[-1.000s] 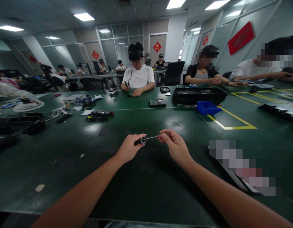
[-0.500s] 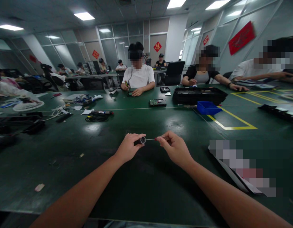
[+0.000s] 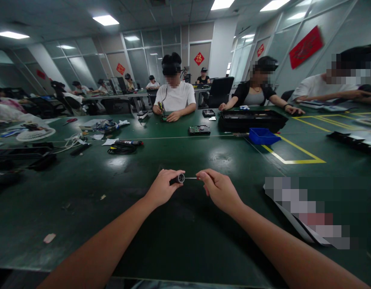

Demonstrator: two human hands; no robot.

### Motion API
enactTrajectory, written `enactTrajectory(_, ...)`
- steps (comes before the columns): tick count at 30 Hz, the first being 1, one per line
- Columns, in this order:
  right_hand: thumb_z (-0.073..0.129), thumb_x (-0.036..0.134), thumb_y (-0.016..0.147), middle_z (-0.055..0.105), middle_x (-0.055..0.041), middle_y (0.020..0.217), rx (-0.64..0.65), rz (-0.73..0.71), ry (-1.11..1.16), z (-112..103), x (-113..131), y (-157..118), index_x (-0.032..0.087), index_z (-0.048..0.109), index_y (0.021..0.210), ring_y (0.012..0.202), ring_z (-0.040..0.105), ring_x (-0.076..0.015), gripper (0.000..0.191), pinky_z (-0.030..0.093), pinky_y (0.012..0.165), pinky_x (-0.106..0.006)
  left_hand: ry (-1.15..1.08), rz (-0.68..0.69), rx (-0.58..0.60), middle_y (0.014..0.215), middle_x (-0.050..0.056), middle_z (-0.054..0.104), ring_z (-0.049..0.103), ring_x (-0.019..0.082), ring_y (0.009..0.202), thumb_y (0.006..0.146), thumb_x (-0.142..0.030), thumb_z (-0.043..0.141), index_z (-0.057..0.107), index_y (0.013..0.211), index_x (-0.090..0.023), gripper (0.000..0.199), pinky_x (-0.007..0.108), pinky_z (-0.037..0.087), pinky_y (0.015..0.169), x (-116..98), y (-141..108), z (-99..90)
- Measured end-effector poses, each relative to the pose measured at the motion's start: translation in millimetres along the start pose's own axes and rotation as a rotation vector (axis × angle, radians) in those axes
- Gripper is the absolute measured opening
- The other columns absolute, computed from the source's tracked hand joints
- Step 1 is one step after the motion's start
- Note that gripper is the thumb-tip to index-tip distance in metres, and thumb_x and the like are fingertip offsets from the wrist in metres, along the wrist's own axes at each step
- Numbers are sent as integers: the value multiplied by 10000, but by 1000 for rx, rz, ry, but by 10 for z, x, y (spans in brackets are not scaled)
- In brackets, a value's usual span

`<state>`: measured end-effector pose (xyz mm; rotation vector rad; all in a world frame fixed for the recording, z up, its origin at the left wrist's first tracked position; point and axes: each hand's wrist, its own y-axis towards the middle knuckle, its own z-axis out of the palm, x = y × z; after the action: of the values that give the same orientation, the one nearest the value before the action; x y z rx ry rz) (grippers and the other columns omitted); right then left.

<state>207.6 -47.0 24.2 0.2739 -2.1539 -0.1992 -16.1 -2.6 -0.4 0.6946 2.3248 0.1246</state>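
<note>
Low over the middle of the green table, my left hand (image 3: 163, 188) is closed around a small black flashlight (image 3: 181, 178). Its round, silver-rimmed end points toward me and to the right. My right hand (image 3: 221, 188) grips a screwdriver (image 3: 191, 178), with the fingers covering most of its handle. The thin metal shaft runs level to the left, and its tip meets the rim of the flashlight's end; whether it goes inside cannot be made out.
Papers (image 3: 296, 216) lie at the right. Beyond my hands are a bundled black cable (image 3: 123, 147), a hard drive (image 3: 199, 130), a blue bin (image 3: 263, 136) and a long black housing (image 3: 253, 121). Co-workers sit across the table (image 3: 83, 224); one person (image 3: 175, 96) works directly opposite.
My right hand's fingers have shifted on the screwdriver handle, now hiding more of it. My left hand and the flashlight stay in place. A co-worker at the right has moved an arm.
</note>
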Motion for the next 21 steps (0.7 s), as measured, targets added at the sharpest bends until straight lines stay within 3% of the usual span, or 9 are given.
enactTrajectory(6,459,357,982,623,15,698,-20,-7,49,13,-34,-3,216,580,1274,632,618,-173,346,446,591,-296,16,2,14,1217,11,696,600,238,1128,884,-174,708,649,1265,-299,405,469,400,1049,2,-5,6)
enactTrajectory(9,449,383,988,606,13,692,-15,-16,76,21,-45,-3,216,638,1146,643,608,-170,298,444,609,-298,14,12,18,1214,9,698,602,235,1125,888,-174,702,647,1267,-302,404,462,404,1040,8,-5,10)
enactTrajectory(13,368,477,1020,581,14,652,-27,-18,85,40,-69,7,228,682,1000,613,587,-165,401,432,599,-300,5,3,10,1205,15,702,610,235,1111,878,-154,708,654,1252,-284,400,453,407,1030,-9,3,3)
enactTrajectory(21,443,418,985,688,-36,853,-19,13,77,32,-58,13,223,661,1065,688,632,-180,303,481,616,-317,18,18,22,1210,19,697,602,242,1115,904,-197,681,648,1267,-295,377,463,407,1026,2,-8,8)
